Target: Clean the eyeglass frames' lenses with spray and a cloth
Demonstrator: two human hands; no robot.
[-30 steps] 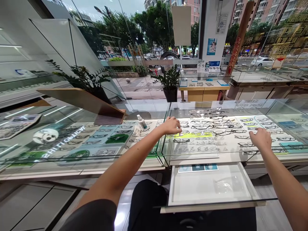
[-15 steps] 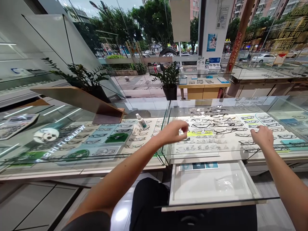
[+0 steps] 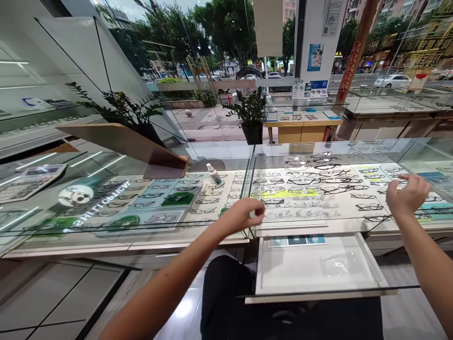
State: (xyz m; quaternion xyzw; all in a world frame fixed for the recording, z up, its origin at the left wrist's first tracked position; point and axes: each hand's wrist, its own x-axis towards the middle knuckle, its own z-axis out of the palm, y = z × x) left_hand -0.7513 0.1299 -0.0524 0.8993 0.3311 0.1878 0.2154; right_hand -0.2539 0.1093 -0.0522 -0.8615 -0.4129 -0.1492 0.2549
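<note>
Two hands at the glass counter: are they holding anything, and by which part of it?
Nothing shows held in the curled left hand or right hand.

I count one glass counter [image 3: 339, 222]. On it: spray bottle [image 3: 214, 175], white; crumpled cloth or tissue [image 3: 206, 188], just beside the bottle; wooden board [image 3: 141, 147], left of the bottle; eyeglasses [image 3: 331, 180], several pairs, right of the bottle.

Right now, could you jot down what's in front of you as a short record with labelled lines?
Left hand: left hand with curled fingers, near the counter's front edge; no held thing visible
Right hand: right hand raised over the counter, fingers loosely bent, nothing visibly held
Counter: glass counter with many eyeglasses laid out
Drawer: white drawer, pulled out, cards at its back
Beside: white-capped bottle, next to something crumpled and pale
</note>
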